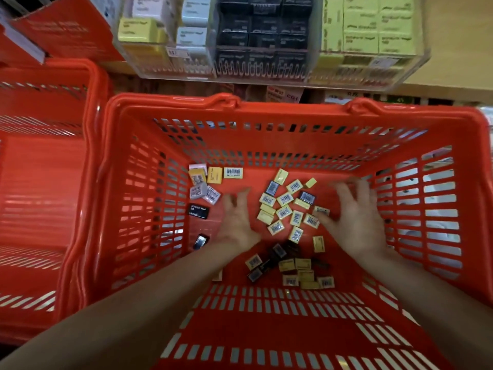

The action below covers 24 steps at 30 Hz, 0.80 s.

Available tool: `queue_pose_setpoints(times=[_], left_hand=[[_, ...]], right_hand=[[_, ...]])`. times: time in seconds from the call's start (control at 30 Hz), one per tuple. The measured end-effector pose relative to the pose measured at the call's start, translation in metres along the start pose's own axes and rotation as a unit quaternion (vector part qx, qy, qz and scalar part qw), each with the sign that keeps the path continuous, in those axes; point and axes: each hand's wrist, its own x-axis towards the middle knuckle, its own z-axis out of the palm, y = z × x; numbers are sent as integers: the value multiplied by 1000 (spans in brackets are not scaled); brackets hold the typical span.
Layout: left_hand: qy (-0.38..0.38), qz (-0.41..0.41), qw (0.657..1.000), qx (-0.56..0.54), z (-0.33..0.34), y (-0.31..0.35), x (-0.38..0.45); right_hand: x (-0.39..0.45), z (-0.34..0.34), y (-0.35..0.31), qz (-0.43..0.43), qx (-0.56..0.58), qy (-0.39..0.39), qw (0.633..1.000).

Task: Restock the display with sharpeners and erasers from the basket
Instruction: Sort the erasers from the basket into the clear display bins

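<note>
Hands reach down into a red basket (266,113), both with fingers spread and gripping nothing. The left hand (236,220) hovers over bare basket floor, its fingers pointing away from the person, blurred at the tips. The right hand (356,217) is splayed wider, its thumb pointing toward a loose scatter of pale yellow packs (286,206) that lies between the two hands; whether the thumb touches the nearest pack I cannot tell. Most of these packs show barcode labels, and two dark ones sit among them. Nearer the person, between the forearms, lies a second heap (292,268) of mixed dark and yellow packs. Toward the basket's far left corner sit a few larger packs (214,174), yellow, pink and lilac, one showing a barcode, with a black pack (198,210) just beside the left hand and another black piece (200,241) near the left wall. Which of these are sharpeners and which erasers cannot be told. Beyond the basket, on a wooden shelf (453,49), stands a clear display (266,73) with compartments: yellow, pink and pale blue boxes on the left, black boxes (262,30) in the middle, light green boxes (373,25) on the right. A stack of other red baskets (45,129) stands to the left, and a red carton (64,25) sits at the upper left.
</note>
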Motion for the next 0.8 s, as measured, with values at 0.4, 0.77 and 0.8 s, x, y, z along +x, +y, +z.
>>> queue_pose_setpoints(times=[0.4,0.77,0.8], left_hand=[[42,72,996,-36,30,21,15],[51,106,989,91,46,22,11],[55,106,986,118,49,25,11]], right_hand=[[28,29,-38,115,98,-124,981],[18,22,-34,-1,88,-181,980],[15,22,-32,-14,80,-186,979]])
